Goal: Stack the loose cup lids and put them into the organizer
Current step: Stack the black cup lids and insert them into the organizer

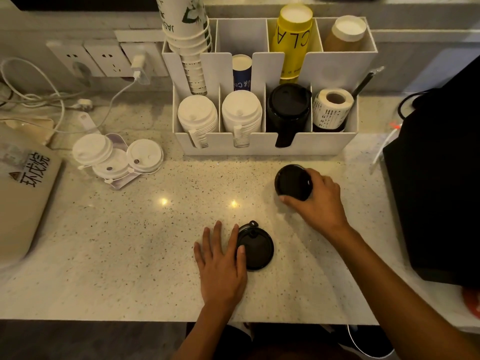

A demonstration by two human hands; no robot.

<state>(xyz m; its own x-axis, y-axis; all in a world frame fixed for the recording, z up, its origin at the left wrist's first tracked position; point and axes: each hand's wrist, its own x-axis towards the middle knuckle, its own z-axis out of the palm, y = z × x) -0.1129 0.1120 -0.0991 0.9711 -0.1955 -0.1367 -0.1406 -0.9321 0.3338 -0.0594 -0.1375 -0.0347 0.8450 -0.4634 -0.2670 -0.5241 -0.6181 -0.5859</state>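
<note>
On the speckled tabletop [130,242], the right hand [315,201] has its fingers [288,199] curled around a black lid [293,181] just in front of the white organizer [262,148]; it may be a short stack rather than one lid. The left hand [220,261] lies flat with fingers spread and released, its thumb resting on a second black lid [255,246] near the front edge. Three loose white lids [118,158] sit overlapping to the left of the organizer, whose front compartments hold white lid stacks [219,115] and black ones [288,107]
</note>
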